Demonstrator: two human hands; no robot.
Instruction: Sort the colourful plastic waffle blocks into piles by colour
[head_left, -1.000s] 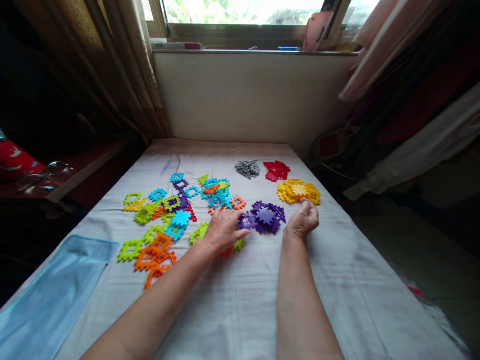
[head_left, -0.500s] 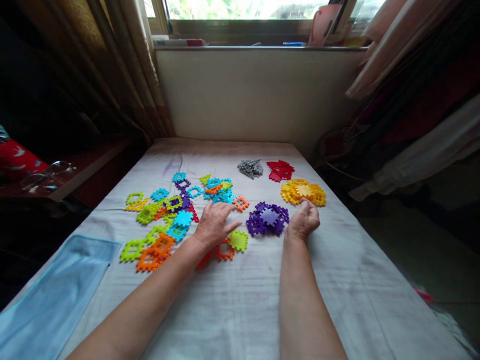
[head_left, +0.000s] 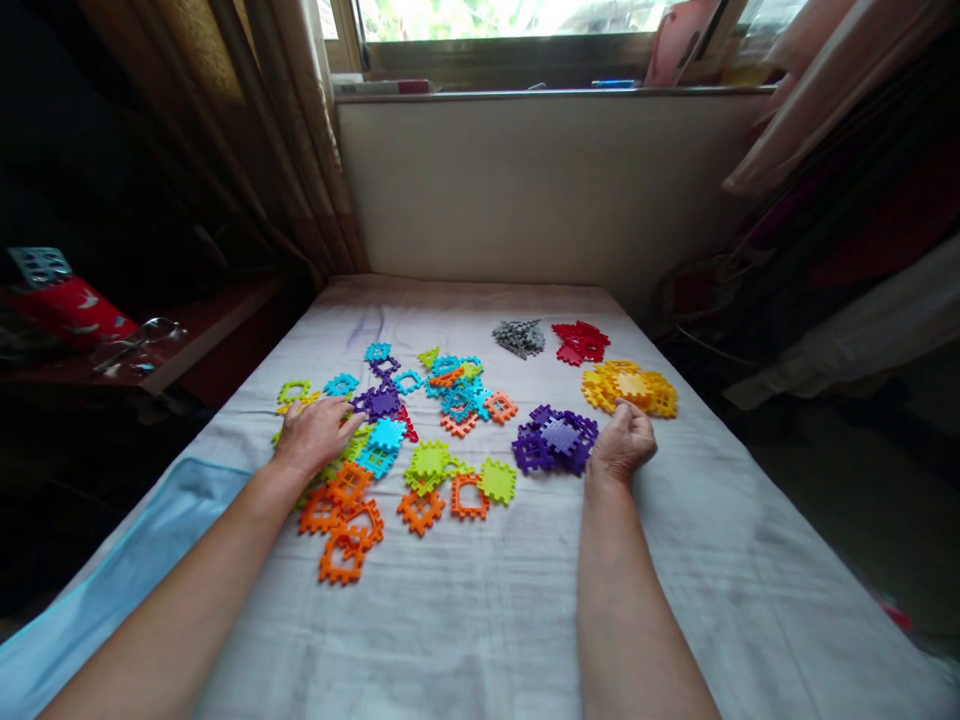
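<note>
Over the green and yellow pieces at the left of the spread, my left hand (head_left: 311, 437) is held palm down with its fingers apart. My right hand (head_left: 622, 440) is closed beside the purple pile (head_left: 556, 438), just below the yellow pile (head_left: 630, 387); whatever its fingers hold is hidden. Grey pieces (head_left: 519, 338) and red pieces (head_left: 581, 341) form two piles farther back. In the middle lie blue pieces (head_left: 459, 398), lime pieces (head_left: 430, 459) and an orange frame (head_left: 470, 496). Several orange pieces (head_left: 343, 556) overlap at the near left.
A light blue cloth (head_left: 161, 555) lies on the left edge of the white sheet (head_left: 480, 620). Glasses (head_left: 142, 340) and a red patterned item (head_left: 79, 312) rest on a side table. Curtains and a window ledge stand behind.
My left hand has moved left, from above the middle pieces to the left cluster, uncovering lime and orange pieces. My right hand stays closed by the purple pile. The view has shifted slightly.
</note>
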